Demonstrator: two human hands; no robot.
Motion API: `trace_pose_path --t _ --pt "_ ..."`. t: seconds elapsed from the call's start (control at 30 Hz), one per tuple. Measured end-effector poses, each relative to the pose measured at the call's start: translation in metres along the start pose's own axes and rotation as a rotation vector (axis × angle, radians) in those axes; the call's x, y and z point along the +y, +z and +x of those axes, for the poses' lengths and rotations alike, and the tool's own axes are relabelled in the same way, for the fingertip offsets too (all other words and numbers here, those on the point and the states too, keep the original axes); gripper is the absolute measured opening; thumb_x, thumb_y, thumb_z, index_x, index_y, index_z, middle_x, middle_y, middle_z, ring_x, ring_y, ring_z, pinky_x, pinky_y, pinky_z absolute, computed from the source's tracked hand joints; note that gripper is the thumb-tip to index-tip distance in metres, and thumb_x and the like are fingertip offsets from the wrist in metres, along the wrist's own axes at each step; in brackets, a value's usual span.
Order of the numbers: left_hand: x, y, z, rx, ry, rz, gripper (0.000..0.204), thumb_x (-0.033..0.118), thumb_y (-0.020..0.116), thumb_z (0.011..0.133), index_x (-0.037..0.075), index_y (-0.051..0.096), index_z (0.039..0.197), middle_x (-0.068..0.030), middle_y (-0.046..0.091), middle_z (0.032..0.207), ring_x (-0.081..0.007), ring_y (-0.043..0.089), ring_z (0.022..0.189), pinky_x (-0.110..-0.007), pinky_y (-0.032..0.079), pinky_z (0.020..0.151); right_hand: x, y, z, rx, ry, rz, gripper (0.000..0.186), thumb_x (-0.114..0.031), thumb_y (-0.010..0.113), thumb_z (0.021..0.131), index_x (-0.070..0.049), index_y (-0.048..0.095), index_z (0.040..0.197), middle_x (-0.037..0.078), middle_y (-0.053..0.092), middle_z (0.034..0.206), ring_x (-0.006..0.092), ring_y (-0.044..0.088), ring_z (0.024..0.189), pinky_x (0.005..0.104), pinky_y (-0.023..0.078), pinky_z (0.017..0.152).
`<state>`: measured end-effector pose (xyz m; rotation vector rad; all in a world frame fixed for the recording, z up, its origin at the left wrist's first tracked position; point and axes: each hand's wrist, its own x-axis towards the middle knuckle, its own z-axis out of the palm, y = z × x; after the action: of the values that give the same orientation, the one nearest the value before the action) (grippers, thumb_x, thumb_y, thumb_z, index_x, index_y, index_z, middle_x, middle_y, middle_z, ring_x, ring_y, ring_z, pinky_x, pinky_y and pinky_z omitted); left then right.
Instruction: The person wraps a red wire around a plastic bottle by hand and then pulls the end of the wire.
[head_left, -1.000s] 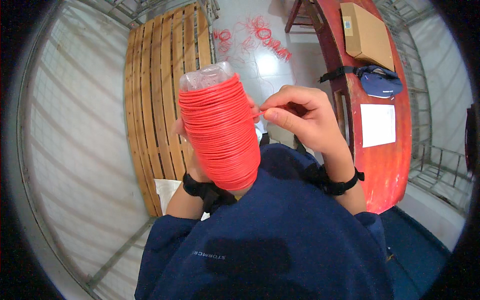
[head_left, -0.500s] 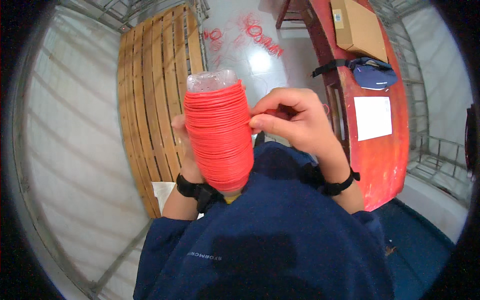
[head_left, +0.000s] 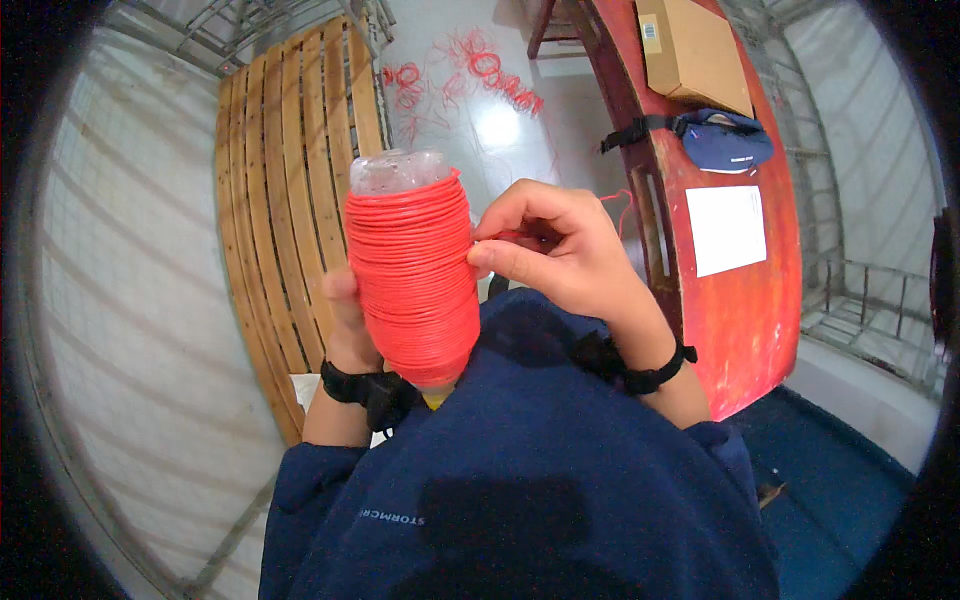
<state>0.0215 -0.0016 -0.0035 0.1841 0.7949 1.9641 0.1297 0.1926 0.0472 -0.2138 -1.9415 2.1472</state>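
Note:
A clear plastic bottle (head_left: 400,170), densely wound with red cord (head_left: 410,270), is held upright in the picture, its yellow lower end partly showing near my dark shirt. My left hand (head_left: 345,310) wraps round the bottle from the left and behind, most of its fingers hidden. Beside the bottle's right side my right hand (head_left: 560,250) pinches the red cord between thumb and index finger, the fingertips touching or very close to the windings. A loose red strand (head_left: 621,200) runs out beyond that hand.
A slatted wooden bed (head_left: 260,200) is at left. Tangled red cord (head_left: 485,66) lies on the tiled floor (head_left: 500,150). A red table (head_left: 740,330) at right carries a cardboard box (head_left: 690,55), a blue waist bag (head_left: 725,140) and white paper (head_left: 725,228). Behind stand metal bed frames (head_left: 865,300).
The whole view has shifted left. The bottle's top sits lower in the picture and more upright. My pinching fingers have closed in on the windings, and the loose strand shows more on the right.

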Motion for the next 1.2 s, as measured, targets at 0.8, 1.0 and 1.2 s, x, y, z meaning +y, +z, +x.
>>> trace_pose_path --t 0.8,1.0,1.2 --pt "-0.015 0.012 0.015 -0.140 0.054 -0.168 0.118 0.079 0.071 0.059 -0.003 0.039 0.139 -0.0203 0.060 0.120 -0.0291 0.064 0.103 -0.040 0.055 0.090 0.002 -0.004 -0.006 -0.110 -0.084 -0.049 0.007 -0.004 0.070 0.087 -0.001 0.065 0.087 0.003 0.065 0.077 0.0055 0.059 0.067 0.0200 0.045 0.058" --pt "-0.017 0.019 0.014 -0.087 0.049 -0.112 0.124 0.080 0.071 0.054 -0.003 0.037 0.139 -0.0196 0.061 0.116 -0.0285 0.064 0.100 -0.041 0.055 0.089 0.013 -0.009 -0.002 -0.124 -0.363 -0.207 0.013 0.001 0.071 0.081 0.000 0.070 0.094 0.008 0.070 0.081 0.0133 0.065 0.069 0.0239 0.046 0.057" --pt "-0.021 0.011 0.005 -0.064 0.047 -0.172 0.124 0.082 0.068 0.054 -0.003 0.037 0.139 -0.0189 0.058 0.122 -0.0269 0.062 0.105 -0.040 0.054 0.091 0.013 -0.015 -0.006 -0.139 -0.358 -0.308 0.022 -0.004 0.070 0.080 -0.007 0.071 0.102 0.010 0.068 0.083 0.0231 0.065 0.071 0.0312 0.049 0.062"
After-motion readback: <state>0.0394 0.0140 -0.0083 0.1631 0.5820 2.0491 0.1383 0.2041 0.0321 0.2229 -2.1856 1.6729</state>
